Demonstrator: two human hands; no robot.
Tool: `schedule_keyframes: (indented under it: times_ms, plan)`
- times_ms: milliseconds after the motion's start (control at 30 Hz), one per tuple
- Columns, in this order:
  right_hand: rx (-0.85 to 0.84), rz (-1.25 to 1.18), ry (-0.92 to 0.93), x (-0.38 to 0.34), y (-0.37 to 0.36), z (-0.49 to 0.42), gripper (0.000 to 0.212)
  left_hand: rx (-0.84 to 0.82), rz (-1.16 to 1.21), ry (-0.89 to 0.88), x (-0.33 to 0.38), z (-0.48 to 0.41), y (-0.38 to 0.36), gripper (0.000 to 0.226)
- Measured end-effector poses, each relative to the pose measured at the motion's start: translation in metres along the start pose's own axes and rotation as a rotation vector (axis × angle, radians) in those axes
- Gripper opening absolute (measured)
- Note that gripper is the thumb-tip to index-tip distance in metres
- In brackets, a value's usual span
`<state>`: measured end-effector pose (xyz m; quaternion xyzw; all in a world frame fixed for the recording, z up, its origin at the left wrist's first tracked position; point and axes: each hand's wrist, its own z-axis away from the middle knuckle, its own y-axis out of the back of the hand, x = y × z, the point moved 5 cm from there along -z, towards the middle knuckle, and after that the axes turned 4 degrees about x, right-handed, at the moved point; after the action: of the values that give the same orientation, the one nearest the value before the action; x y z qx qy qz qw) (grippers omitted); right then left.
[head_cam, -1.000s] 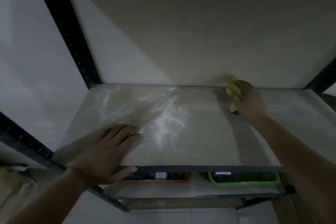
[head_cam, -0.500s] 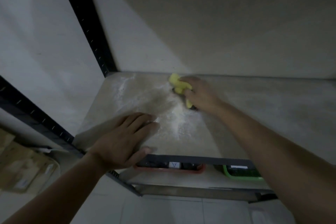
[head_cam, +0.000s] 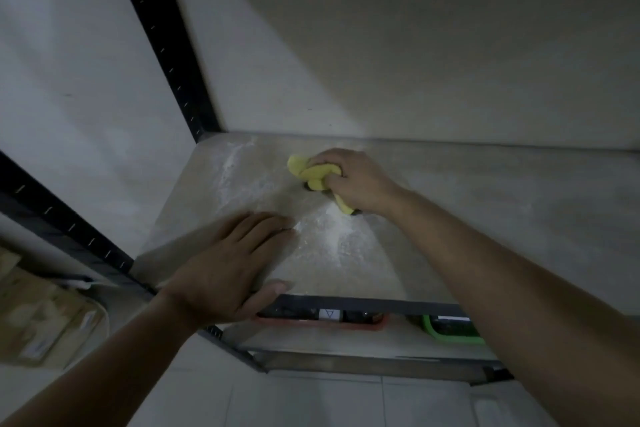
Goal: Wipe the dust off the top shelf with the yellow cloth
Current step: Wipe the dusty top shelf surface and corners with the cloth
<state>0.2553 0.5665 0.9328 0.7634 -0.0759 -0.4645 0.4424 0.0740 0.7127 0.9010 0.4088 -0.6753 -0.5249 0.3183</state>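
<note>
Two forearms enter from the bottom edge, both cut off by the frame. Lighting is dim throughout; detail is soft.

Lower shelf (head_cam: 346, 343), bottom centre: two bins are partly visible under the top shelf's front rail, one red bin (head_cam: 318, 322) and one green bin (head_cam: 450, 336). Their contents cannot be made out; the green bin's right end is hidden behind the right forearm. A small white label with a triangle mark sits at the red bin; its wording is unreadable.

Lower left: brown cardboard (head_cam: 38, 319), blurred, count uncertain.

Left hand (head_cam: 228, 267), centre left: laid flat on the top shelf (head_cam: 485, 204), fingers together and extended, palm down, thumb hooked over the front edge. It holds nothing.

Dust (head_cam: 329, 236): one white patch just right of the left fingertips, and a second streak running toward the upper-left corner of the shelf.

Right hand (head_cam: 353, 180), centre: fingers curled tight around one yellow cloth (head_cam: 311, 173), bunched, pressed on the shelf near its rear edge. Cloth ends protrude left of the knuckles and below the palm; the remainder is hidden inside the grip.

Two black slotted uprights (head_cam: 166, 45) at left, one nearer, one at the rear corner; both cut off by the frame. Plain wall (head_cam: 415, 45) behind.
</note>
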Motion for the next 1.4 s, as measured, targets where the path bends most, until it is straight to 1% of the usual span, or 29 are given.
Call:
schedule_keyframes:
  times_ms: [33,67,133,167,233,333,400,467,533,600,700,767,800,900,933,967,1000,1067,1100,1167,1233,1267,1300,1333,1400]
  plan:
    - [-0.003,-0.033,-0.010,0.002,0.006,0.006,0.040,-0.002,-0.002,0.000,0.000,0.000,0.001,0.071]
    - [0.039,-0.056,-0.023,0.006,0.018,0.013,0.042,-0.004,-0.002,-0.002,0.001,0.000,0.002,0.071]
    - [0.207,-0.061,-0.078,0.026,0.059,0.038,0.048,-0.007,-0.007,-0.001,0.003,0.000,0.002,0.071]
    - [0.299,-0.036,-0.123,0.042,0.083,0.056,0.048,-0.006,-0.010,-0.001,0.003,-0.001,0.002,0.071]
    - [0.447,0.106,-0.270,0.079,0.134,0.096,0.043,0.006,-0.015,-0.005,0.005,-0.001,0.003,0.070]
    - [0.535,0.255,-0.491,0.133,0.190,0.145,0.048,0.035,-0.029,-0.024,0.006,-0.002,0.004,0.070]
    - [0.516,0.317,-0.594,0.155,0.199,0.165,0.053,0.050,-0.036,-0.036,0.006,-0.001,0.003,0.069]
    - [0.476,0.326,-0.628,0.167,0.189,0.178,0.048,0.050,-0.039,-0.045,0.006,0.000,0.002,0.070]
    - [0.464,0.320,-0.575,0.166,0.172,0.177,0.043,0.048,-0.042,-0.043,0.006,-0.001,0.001,0.071]
    - [0.439,0.345,-0.520,0.153,0.153,0.165,0.045,0.047,-0.043,-0.036,0.006,-0.001,0.002,0.072]
    - [0.390,0.389,-0.479,0.116,0.116,0.143,0.045,0.053,-0.051,-0.045,0.007,-0.002,0.003,0.072]
    - [0.378,0.379,-0.358,0.080,0.082,0.125,0.044,0.047,-0.053,-0.044,0.007,-0.002,0.003,0.071]
    - [0.342,0.344,-0.295,0.062,0.063,0.116,0.045,0.039,-0.052,-0.040,0.006,-0.002,0.002,0.070]
    - [0.095,0.156,-0.183,0.025,0.018,0.093,0.048,0.021,-0.052,-0.035,0.005,-0.002,0.001,0.070]
    - [0.044,0.103,-0.160,0.020,0.015,0.090,0.048,0.022,-0.051,-0.035,0.004,-0.002,0.001,0.070]
    - [0.050,0.074,-0.136,0.019,0.022,0.089,0.046,0.025,-0.052,-0.033,0.004,-0.002,0.001,0.069]
    - [0.112,0.070,-0.116,0.020,0.037,0.090,0.043,0.026,-0.055,-0.031,0.004,-0.001,0.001,0.069]
    - [0.331,0.164,-0.084,0.039,0.087,0.098,0.037,0.026,-0.057,-0.031,0.004,-0.001,0.000,0.070]
    - [0.415,0.235,-0.115,0.058,0.115,0.105,0.036,0.027,-0.053,-0.034,0.004,-0.001,0.000,0.070]
    - [0.491,0.385,-0.292,0.108,0.170,0.123,0.040,0.030,-0.043,-0.040,0.003,-0.001,-0.001,0.069]
    - [0.477,0.451,-0.562,0.164,0.207,0.150,0.043,0.035,-0.040,-0.043,0.003,-0.001,0.000,0.070]
    - [0.455,0.445,-0.672,0.183,0.212,0.162,0.043,0.036,-0.041,-0.045,0.003,-0.002,0.000,0.070]
    - [0.432,0.418,-0.732,0.192,0.210,0.170,0.045,0.036,-0.042,-0.045,0.003,-0.002,0.000,0.070]
    - [0.425,0.377,-0.734,0.190,0.202,0.171,0.047,0.035,-0.043,-0.044,0.004,-0.002,0.000,0.070]
    - [0.442,0.301,-0.674,0.165,0.176,0.160,0.054,0.033,-0.043,-0.039,0.003,-0.003,0.000,0.071]
